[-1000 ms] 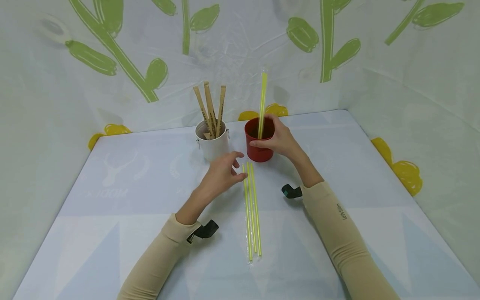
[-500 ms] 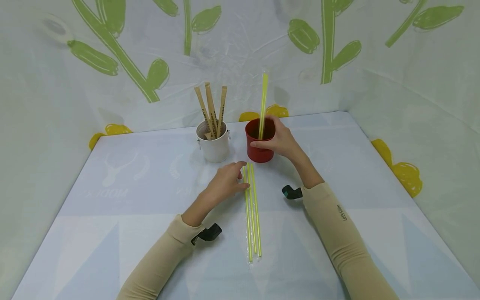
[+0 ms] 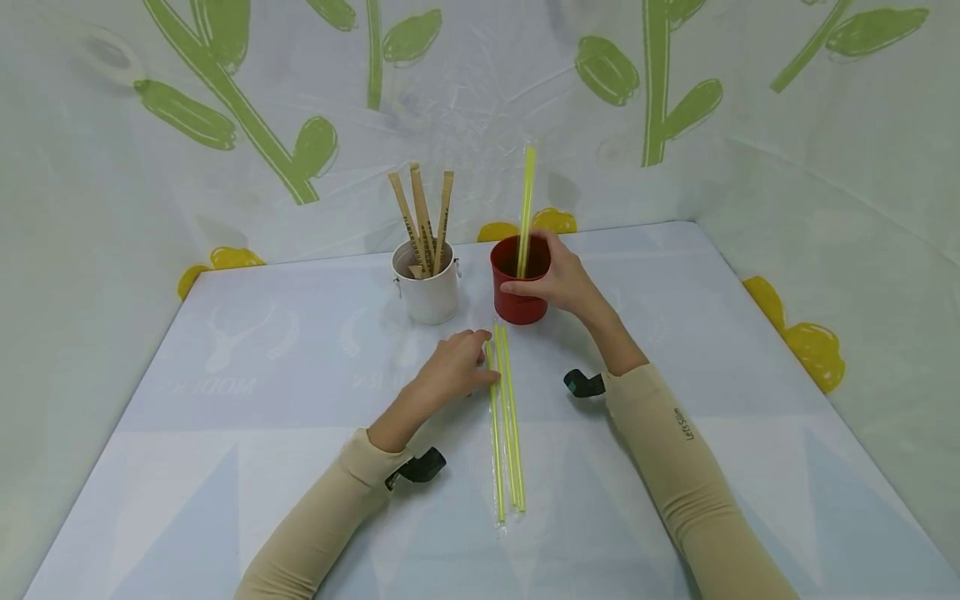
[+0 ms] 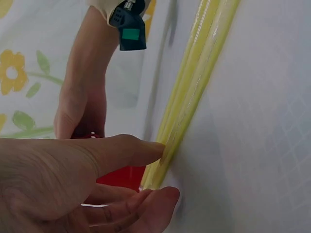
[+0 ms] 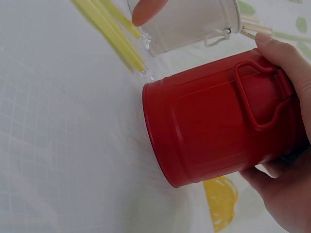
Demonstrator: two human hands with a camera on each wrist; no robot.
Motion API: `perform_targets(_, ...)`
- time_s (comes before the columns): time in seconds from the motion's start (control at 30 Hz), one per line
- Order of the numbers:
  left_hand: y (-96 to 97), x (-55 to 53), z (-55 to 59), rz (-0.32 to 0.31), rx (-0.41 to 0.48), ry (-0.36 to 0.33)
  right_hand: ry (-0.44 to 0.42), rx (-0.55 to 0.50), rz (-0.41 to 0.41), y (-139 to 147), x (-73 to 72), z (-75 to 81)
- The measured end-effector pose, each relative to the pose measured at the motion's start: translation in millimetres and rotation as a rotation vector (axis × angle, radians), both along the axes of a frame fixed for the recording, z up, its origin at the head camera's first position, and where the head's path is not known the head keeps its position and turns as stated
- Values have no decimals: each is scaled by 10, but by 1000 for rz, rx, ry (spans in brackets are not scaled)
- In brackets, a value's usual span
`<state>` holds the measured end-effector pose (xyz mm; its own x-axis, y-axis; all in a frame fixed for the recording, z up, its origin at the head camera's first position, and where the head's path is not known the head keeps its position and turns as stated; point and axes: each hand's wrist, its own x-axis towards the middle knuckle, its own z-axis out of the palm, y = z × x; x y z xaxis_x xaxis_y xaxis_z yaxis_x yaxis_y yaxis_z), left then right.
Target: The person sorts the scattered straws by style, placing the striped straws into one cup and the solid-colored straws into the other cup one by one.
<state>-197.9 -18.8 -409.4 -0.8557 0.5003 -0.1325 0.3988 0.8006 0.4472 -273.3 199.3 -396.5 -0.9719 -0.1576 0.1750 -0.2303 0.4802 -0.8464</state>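
Observation:
Several yellow drinking straws [image 3: 511, 417] in clear wrappers lie lengthwise on the table. My left hand [image 3: 450, 367] is over their far ends. Its thumb [image 4: 141, 151] touches a straw in the left wrist view, and the fingertips [image 4: 167, 199] are by the straw ends, with a gap between thumb and fingers. My right hand [image 3: 558, 279] grips the rim of a small red bucket [image 3: 517, 304], thumb in front and fingers behind. In the right wrist view the red bucket [image 5: 214, 121] shows its handle. Yellow wrapped straws [image 3: 527, 196] stand upright inside it.
Left of the red bucket stands a white bucket [image 3: 427, 298] holding several paper-wrapped sticks [image 3: 422, 212]. A wall cloth with green plants [image 3: 247, 125] rises behind the table [image 3: 262, 483]. Each sleeve carries a black wrist camera [image 3: 423, 465].
My left hand has come down and towards me onto the straws. The leftmost straw now lies slightly apart from the others. The right hand keeps its hold on the red bucket.

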Motion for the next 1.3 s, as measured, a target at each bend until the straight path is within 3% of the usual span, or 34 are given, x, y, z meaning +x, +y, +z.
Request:
perform_targets(0.23, -7, -3, -7, 20, -5, -10, -2, 1, -1, -10, 19, 19)
perform_targets(0.77, -65, -2, 14, 35, 41, -169, 3, 1, -1, 6, 11, 1)
perform_targets(1.03, -90, -21, 38, 2, -25, -151, -7, -1, -5, 8, 7, -3)
perform_targets(1.3, -98, -34, 31, 28, -21, -188, -4, -12, 1, 15, 4, -11)
